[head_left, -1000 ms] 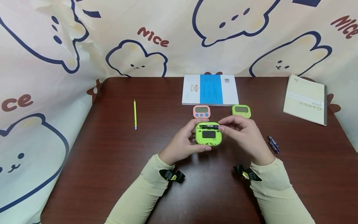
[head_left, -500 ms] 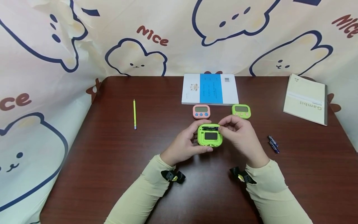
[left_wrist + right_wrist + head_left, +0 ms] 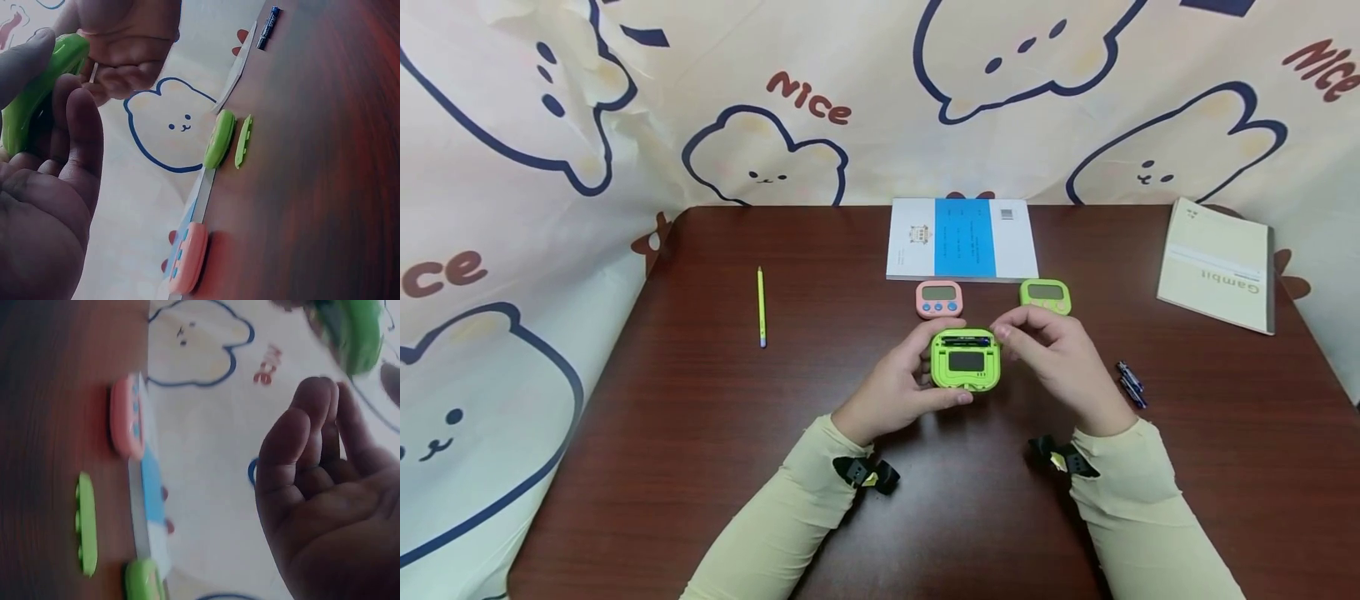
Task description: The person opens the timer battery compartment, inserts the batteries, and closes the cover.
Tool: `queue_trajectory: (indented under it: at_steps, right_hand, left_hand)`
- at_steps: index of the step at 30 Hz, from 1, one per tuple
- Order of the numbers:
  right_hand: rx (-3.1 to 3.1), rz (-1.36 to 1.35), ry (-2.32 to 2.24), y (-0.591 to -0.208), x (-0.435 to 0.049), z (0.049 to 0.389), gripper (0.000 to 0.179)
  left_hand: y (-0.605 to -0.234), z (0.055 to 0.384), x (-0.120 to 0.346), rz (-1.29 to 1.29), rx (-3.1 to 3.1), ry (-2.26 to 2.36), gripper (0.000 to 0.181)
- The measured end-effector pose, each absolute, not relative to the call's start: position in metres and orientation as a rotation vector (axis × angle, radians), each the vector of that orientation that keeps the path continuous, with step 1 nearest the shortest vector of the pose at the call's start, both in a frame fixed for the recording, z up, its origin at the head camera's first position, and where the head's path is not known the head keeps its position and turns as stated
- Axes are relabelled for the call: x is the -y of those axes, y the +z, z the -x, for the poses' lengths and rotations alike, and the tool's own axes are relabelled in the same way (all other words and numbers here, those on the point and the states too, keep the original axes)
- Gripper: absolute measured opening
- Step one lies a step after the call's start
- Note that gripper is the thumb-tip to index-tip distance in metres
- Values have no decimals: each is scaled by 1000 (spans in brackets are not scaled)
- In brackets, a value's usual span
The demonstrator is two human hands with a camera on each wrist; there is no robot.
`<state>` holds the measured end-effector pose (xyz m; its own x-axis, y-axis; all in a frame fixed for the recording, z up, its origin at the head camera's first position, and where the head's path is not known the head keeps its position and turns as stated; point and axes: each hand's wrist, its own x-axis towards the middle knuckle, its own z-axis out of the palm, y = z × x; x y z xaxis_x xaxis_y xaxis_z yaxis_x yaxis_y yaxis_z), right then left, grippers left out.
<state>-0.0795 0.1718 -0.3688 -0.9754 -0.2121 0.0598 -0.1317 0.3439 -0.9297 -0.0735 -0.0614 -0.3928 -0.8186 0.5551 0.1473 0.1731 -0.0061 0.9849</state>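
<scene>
My left hand (image 3: 898, 379) holds a green digital timer (image 3: 966, 379) by its edges, back side up. In its uncovered slot lies a dark battery (image 3: 966, 342). At the timer's upper right corner is my right hand (image 3: 1060, 358), thumb and forefinger close together. The right wrist view shows the right hand's fingers (image 3: 284, 447) loosely bent and apart from the timer, with nothing seen between them. A loose green battery cover (image 3: 245, 142) lies on the table; the hands hide it in the head view. Loose dark batteries (image 3: 1131, 385) lie right of the right hand.
Behind the hands stand a pink timer (image 3: 939, 299) and another green timer (image 3: 1046, 295). A white and blue book (image 3: 910, 250) lies at the back edge, a cream notebook (image 3: 1213, 267) at the right. A yellow pencil (image 3: 762, 308) lies to the left on the brown table (image 3: 700, 417).
The right thumb and forefinger, earlier on the battery's right end, have shifted right to the timer's corner, and more of the battery shows. The left hand keeps its hold on the timer.
</scene>
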Motion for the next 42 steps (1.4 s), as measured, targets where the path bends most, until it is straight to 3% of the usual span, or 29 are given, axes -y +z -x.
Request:
queue_trajectory:
  at_steps: [9, 17, 35, 42]
  right_hand:
    - [-2596, 158, -1474, -398, -200, 98, 29]
    - [-2598, 140, -1327, -419, -207, 108, 24]
    - [-2642, 161, -1013, -428, -206, 111, 26]
    - [-2658, 171, -949, -426, -197, 109, 17]
  left_hand:
    - [-389, 73, 63, -745, -2012, 1888, 78]
    - [-388, 74, 65, -742, -2002, 1883, 79]
    - [-388, 74, 65, -754, -1958, 1917, 79]
    - [-389, 74, 66, -754, -1949, 1919, 79]
